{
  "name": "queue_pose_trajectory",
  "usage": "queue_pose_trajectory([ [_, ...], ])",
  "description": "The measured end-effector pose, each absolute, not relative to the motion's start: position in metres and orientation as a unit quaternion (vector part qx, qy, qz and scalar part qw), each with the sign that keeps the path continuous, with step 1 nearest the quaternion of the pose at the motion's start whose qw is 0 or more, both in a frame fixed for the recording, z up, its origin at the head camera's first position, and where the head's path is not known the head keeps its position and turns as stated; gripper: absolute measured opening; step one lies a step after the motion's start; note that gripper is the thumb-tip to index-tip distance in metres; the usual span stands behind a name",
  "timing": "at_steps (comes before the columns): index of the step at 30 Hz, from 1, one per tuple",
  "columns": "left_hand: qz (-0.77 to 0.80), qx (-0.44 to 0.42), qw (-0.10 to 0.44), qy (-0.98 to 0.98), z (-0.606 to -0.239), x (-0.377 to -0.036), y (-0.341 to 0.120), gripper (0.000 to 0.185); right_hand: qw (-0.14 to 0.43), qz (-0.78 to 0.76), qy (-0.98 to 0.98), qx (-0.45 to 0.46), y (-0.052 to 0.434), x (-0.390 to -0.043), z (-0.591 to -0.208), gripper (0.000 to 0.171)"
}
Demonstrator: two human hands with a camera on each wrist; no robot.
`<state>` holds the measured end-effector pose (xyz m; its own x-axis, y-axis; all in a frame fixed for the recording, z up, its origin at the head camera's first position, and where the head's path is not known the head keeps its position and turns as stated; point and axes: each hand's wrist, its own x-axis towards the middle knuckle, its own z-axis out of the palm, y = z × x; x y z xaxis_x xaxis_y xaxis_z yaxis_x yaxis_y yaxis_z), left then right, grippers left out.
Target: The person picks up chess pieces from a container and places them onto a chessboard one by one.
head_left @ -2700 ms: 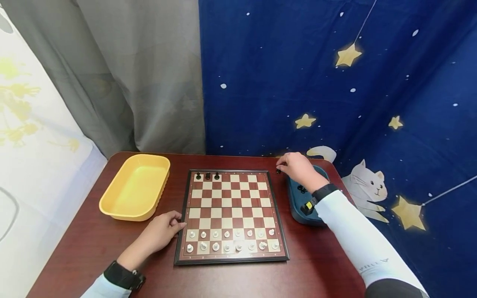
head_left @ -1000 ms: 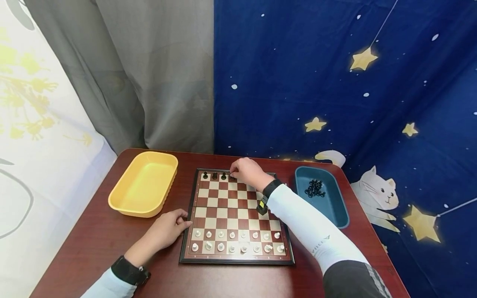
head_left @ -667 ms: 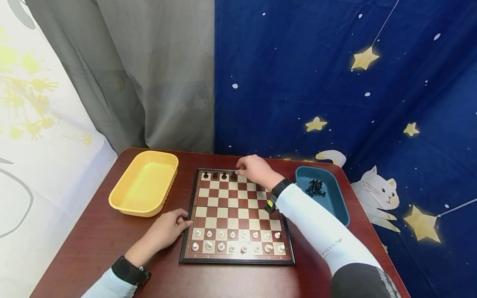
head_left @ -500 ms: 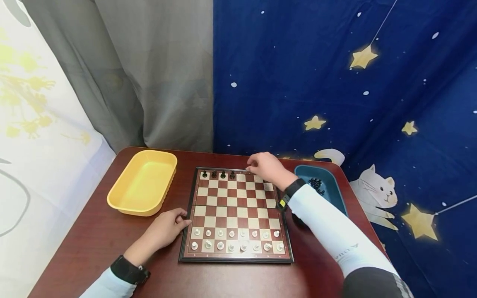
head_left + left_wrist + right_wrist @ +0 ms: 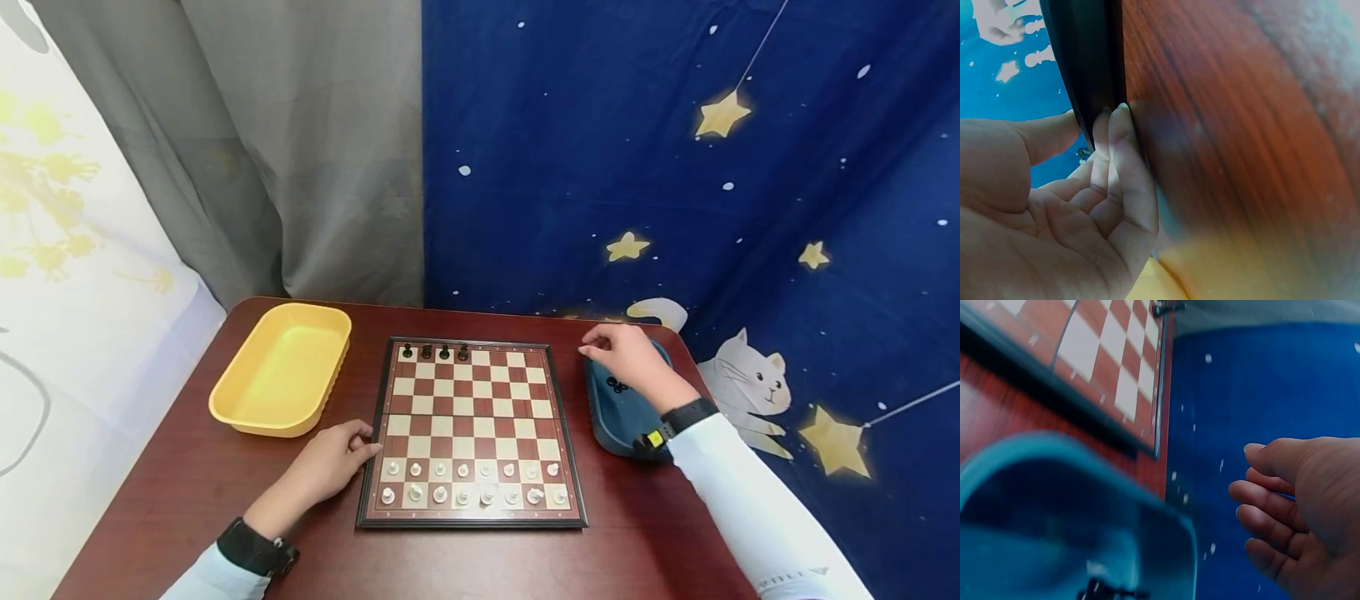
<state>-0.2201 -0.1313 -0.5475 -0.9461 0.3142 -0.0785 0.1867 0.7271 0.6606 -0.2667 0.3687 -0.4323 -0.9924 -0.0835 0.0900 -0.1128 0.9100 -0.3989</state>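
Yellow tray: rectangular, shallow, on the left part of the dark red wooden table, just beside the chessboard's far left corner, not touching it.

Left hand: rests on the table at the left edge of the chessboard, about midway along that side. Fingers relaxed and nearly straight, tips touching the board's dark frame; the left wrist view shows the fingertips laid against the frame with nothing held. Black wristband on the wrist.

Chessboard: square, red-brown and cream squares, dark frame, at the table's centre. 4 black pieces stand in the far row, on the 4 leftmost squares. White pieces fill the 2 near rows, 8 in each as far as can be counted.

Teal tray: just to the right of the board, apart from it. A heap of black pieces lies inside, partly hidden by the hand.

Right hand: above the far end of the teal tray, fingers loosely curved and spread, holding nothing in the right wrist view; that view is blurred, so contact with the tray's rim cannot be told. Black wristband, white sleeve.

Backdrop: grey curtain at left, dark blue cloth with stars and a cat at right.
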Motion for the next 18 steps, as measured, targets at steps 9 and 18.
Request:
queue_pose_trajectory([
  [9, 0.34, 0.134, 0.091, 0.926, -0.546, -0.218, -0.131, 0.028, 0.073, 0.199, -0.977, 0.034, 0.413, -0.245, -0.442, 0.017],
  [18, 0.343, 0.133, 0.094, 0.925, -0.546, -0.217, -0.13, 0.029, 0.029, 0.172, -0.984, 0.026, 0.435, -0.25, -0.455, 0.018],
])
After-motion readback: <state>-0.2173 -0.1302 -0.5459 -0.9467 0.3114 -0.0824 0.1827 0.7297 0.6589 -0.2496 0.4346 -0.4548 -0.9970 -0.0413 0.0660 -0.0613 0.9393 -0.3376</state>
